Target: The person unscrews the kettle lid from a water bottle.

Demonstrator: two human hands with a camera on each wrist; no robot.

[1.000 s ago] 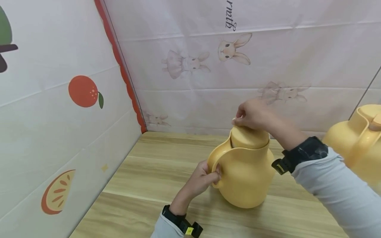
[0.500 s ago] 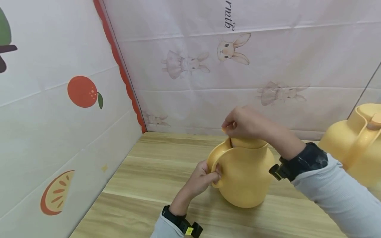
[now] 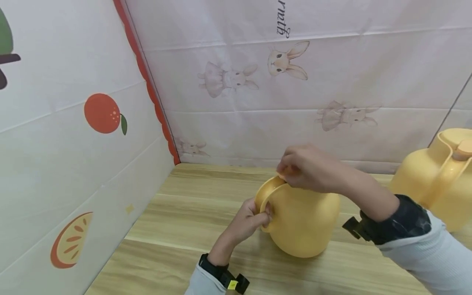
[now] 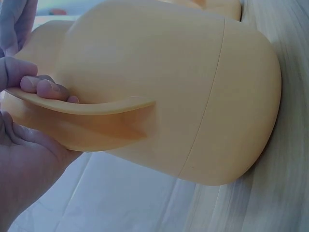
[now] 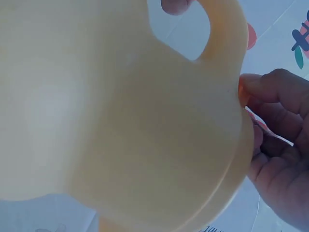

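Observation:
A yellow thermos jug [image 3: 302, 223] stands upright on the wooden table. My left hand [image 3: 244, 224] grips its handle [image 4: 111, 108], fingers curled through the loop in the left wrist view. Over the jug's mouth, my right hand [image 3: 313, 169] bends its fingers and hides most of the lid in the head view. From the right wrist camera, the thumb and fingers pinch a small orange tab [image 5: 243, 94] of the lid, right at the rim near the top of the handle.
A second yellow jug [image 3: 416, 180] with an orange tab stands at the right, behind my right forearm. Printed sheets with rabbits and fruit cover the back wall [image 3: 239, 135] and the left wall [image 3: 44, 164]. The wooden table [image 3: 177, 246] meets both walls.
My right hand has come down with the lid, which showed raised above the rim earlier and now sits lower in the mouth. My left hand keeps its grip on the handle.

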